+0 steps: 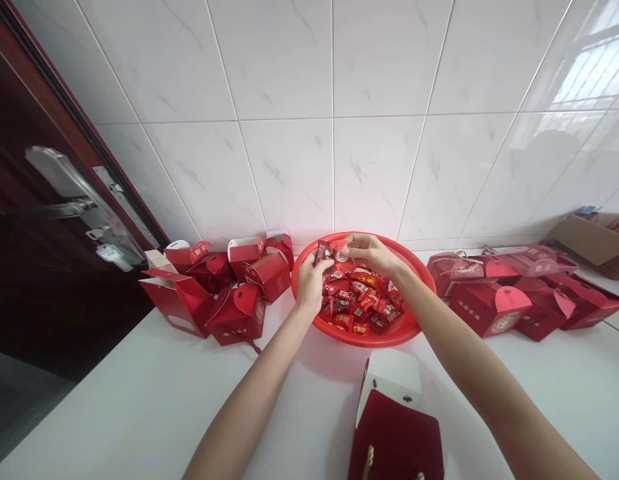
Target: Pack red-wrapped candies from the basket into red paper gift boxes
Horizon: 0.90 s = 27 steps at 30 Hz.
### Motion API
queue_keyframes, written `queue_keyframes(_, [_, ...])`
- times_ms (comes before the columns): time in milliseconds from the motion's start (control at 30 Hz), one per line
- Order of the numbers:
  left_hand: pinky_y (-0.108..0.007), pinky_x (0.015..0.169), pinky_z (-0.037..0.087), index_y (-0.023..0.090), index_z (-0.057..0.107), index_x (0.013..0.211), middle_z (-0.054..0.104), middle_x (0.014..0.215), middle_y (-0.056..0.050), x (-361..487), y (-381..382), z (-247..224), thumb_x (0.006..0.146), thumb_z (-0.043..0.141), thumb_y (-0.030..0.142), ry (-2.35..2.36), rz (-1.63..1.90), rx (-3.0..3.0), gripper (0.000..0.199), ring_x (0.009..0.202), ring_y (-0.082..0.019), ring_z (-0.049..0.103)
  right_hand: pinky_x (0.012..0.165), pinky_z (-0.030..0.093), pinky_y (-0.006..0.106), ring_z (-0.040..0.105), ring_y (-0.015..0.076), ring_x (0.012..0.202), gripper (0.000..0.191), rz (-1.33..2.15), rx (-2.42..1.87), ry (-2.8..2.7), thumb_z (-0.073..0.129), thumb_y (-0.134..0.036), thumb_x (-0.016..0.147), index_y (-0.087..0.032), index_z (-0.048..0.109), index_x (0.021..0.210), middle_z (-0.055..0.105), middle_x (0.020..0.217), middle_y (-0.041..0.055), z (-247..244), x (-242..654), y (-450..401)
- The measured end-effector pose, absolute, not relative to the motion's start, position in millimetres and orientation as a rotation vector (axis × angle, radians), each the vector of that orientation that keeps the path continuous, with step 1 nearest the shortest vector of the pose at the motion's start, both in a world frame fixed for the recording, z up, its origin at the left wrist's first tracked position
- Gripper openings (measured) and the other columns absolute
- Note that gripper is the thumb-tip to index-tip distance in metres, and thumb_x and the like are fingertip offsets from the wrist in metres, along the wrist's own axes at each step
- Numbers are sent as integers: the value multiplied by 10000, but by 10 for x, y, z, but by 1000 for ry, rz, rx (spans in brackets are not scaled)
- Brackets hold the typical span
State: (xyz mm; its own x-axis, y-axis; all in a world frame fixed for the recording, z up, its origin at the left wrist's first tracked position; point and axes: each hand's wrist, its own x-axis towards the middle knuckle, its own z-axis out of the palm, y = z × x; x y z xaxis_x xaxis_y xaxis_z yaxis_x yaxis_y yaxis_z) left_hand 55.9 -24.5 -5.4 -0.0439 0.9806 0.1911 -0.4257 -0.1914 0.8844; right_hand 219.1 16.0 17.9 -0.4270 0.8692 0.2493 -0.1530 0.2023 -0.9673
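A red plastic basket point(414, 327) stands against the tiled wall, holding many wrapped candies point(362, 300) in red, gold and dark wrappers. Above its left half, my left hand point(312, 283) is closed on several wrapped candies point(325, 253), a dark red one among them. My right hand point(372, 252) comes in from the right, its thumb and fingers pinched on a red-wrapped candy point(343, 259) right beside those in my left. Nearer to me, a dark red gift box point(396, 433) with a rope handle stands with its white-lined flap up.
Several red gift boxes point(239, 313) sit left of the basket, and more red boxes point(489, 310) stand at its right. A cardboard carton point(589, 243) is at the far right. A dark door with a metal handle point(84, 200) borders the white table point(154, 400).
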Motion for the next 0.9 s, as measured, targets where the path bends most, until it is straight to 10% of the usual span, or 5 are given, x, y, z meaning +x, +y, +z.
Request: queue_keyframes(900, [-314,829,494,205,690,835,717,878,-13,519,-174,-131,623,839,289,832,1689,924,273,857,-190,657,636,540,285,662,168,689,584,1275,-986,-1745,649,-747,811,-163,676,819,723,790,76,-53,2112,342])
